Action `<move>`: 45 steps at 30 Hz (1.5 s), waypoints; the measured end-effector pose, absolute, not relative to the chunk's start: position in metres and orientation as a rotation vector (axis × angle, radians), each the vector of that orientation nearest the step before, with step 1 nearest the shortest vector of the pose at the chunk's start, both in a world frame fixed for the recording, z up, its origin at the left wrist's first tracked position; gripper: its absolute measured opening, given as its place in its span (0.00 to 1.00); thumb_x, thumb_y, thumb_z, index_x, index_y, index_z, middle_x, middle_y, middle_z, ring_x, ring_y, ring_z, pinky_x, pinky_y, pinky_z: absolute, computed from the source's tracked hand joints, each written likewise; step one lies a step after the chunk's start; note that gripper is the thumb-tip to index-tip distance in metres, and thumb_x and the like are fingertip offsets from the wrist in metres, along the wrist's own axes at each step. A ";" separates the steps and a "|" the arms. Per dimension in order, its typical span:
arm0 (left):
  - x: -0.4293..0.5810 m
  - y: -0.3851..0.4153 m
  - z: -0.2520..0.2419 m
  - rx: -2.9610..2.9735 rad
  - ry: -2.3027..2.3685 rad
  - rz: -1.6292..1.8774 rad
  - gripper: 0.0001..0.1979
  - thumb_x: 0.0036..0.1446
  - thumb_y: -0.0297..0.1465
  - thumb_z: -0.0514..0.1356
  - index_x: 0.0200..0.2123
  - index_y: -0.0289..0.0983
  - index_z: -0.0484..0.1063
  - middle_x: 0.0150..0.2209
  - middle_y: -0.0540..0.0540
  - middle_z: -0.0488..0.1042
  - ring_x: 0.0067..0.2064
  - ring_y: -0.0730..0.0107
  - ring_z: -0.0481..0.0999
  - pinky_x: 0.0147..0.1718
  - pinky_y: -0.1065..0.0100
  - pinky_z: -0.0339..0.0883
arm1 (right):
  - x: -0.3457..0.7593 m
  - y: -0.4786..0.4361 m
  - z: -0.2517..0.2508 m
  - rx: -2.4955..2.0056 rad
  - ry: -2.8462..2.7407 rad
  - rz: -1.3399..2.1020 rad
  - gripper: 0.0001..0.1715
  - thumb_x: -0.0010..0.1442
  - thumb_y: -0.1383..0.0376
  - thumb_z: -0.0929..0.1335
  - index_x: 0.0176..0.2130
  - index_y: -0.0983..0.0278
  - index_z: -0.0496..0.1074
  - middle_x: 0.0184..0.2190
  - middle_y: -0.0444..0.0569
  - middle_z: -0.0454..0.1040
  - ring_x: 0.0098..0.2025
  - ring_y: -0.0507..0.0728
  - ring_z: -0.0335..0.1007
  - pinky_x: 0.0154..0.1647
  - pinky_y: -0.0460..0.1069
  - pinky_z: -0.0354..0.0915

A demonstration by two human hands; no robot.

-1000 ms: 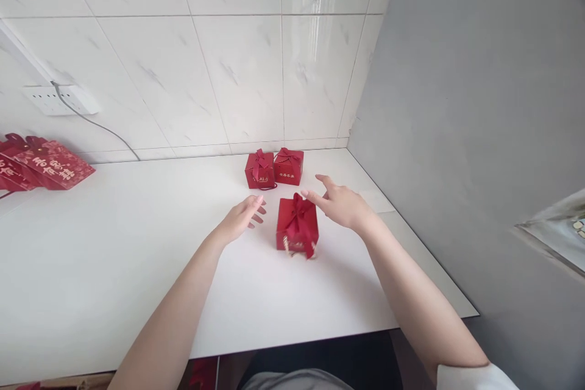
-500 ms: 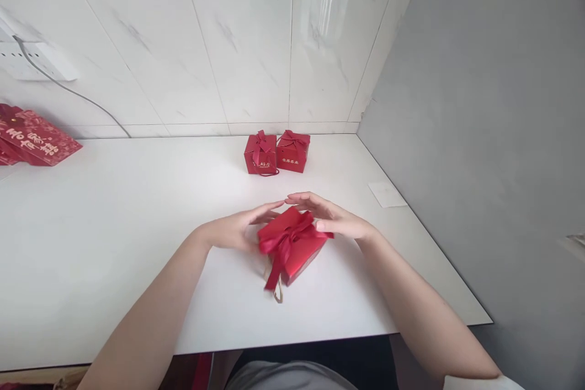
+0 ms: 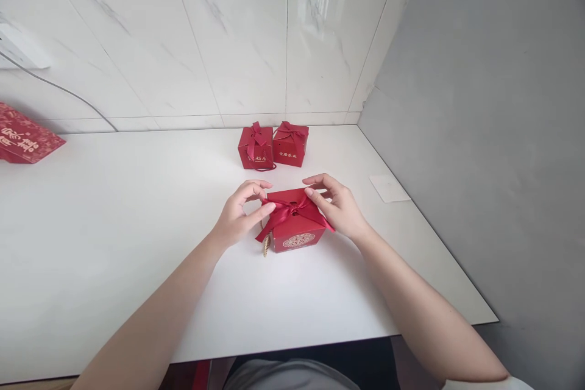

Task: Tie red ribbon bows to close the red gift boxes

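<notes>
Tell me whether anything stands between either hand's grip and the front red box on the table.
Nothing visible does. The left grip and right grip flank the front red box directly, both close to its ribbon bow. The other two boxes stand farther back, out of the way.

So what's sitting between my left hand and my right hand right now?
In the head view, a red box with a ribbon bow on top stands between your left hand and your right hand.

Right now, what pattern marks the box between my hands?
The box shows a pale round design on red, best in the head view.
</notes>
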State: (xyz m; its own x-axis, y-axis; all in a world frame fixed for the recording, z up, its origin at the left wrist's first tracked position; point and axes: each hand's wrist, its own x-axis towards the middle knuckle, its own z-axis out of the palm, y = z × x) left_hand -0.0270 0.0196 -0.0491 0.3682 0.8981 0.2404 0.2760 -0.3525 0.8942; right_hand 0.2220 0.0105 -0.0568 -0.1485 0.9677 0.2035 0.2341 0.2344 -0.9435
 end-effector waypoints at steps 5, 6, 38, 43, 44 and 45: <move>-0.021 0.020 -0.049 1.796 1.095 1.029 0.12 0.61 0.40 0.61 0.30 0.39 0.70 0.48 0.42 0.73 0.53 0.59 0.73 0.51 0.60 0.67 | 0.236 0.005 -0.039 -1.350 -1.609 0.894 0.24 0.66 0.45 0.63 0.31 0.61 0.67 0.30 0.45 0.73 0.34 0.55 0.70 0.35 0.49 0.64; -0.021 0.020 -0.049 1.782 1.108 1.047 0.12 0.61 0.41 0.61 0.31 0.39 0.70 0.48 0.43 0.73 0.51 0.60 0.73 0.48 0.61 0.68 | 0.241 0.004 -0.035 -1.364 -1.629 0.931 0.28 0.66 0.44 0.62 0.28 0.62 0.66 0.26 0.45 0.70 0.32 0.54 0.68 0.34 0.49 0.63; -0.038 0.017 -0.020 1.609 1.087 0.597 0.21 0.59 0.43 0.62 0.21 0.37 0.64 0.24 0.50 0.65 0.28 0.71 0.66 0.31 0.66 0.63 | 0.253 0.000 -0.026 -0.712 -1.806 1.969 0.11 0.63 0.59 0.70 0.34 0.64 0.75 0.33 0.48 0.76 0.35 0.54 0.70 0.39 0.50 0.67; -0.044 0.021 -0.017 1.649 1.198 0.733 0.22 0.59 0.43 0.62 0.20 0.37 0.61 0.23 0.51 0.62 0.28 0.70 0.64 0.31 0.65 0.62 | 0.260 0.007 -0.027 -0.910 -1.716 1.796 0.11 0.60 0.63 0.67 0.27 0.62 0.68 0.23 0.42 0.65 0.27 0.51 0.57 0.32 0.49 0.58; -0.047 0.022 -0.015 1.651 1.211 0.755 0.22 0.58 0.43 0.62 0.20 0.37 0.61 0.23 0.51 0.62 0.28 0.70 0.64 0.32 0.65 0.62 | 0.264 0.008 -0.027 -0.947 -1.733 1.763 0.11 0.59 0.64 0.67 0.26 0.62 0.68 0.23 0.42 0.64 0.27 0.52 0.56 0.31 0.49 0.57; -0.051 0.023 -0.014 1.651 1.219 0.772 0.22 0.58 0.42 0.62 0.19 0.37 0.60 0.23 0.51 0.62 0.28 0.71 0.64 0.32 0.65 0.62 | 0.269 0.009 -0.026 -0.976 -1.756 1.732 0.11 0.59 0.64 0.66 0.25 0.62 0.67 0.23 0.42 0.64 0.27 0.52 0.56 0.31 0.49 0.56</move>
State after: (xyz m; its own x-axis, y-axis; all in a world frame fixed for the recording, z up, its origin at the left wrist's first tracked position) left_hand -0.0509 0.0228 -0.0135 0.3146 0.9487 -0.0327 0.3764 -0.0930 0.9218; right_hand 0.2695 0.0093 -0.0261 -0.6280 0.7653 -0.1413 0.1518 -0.0576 -0.9867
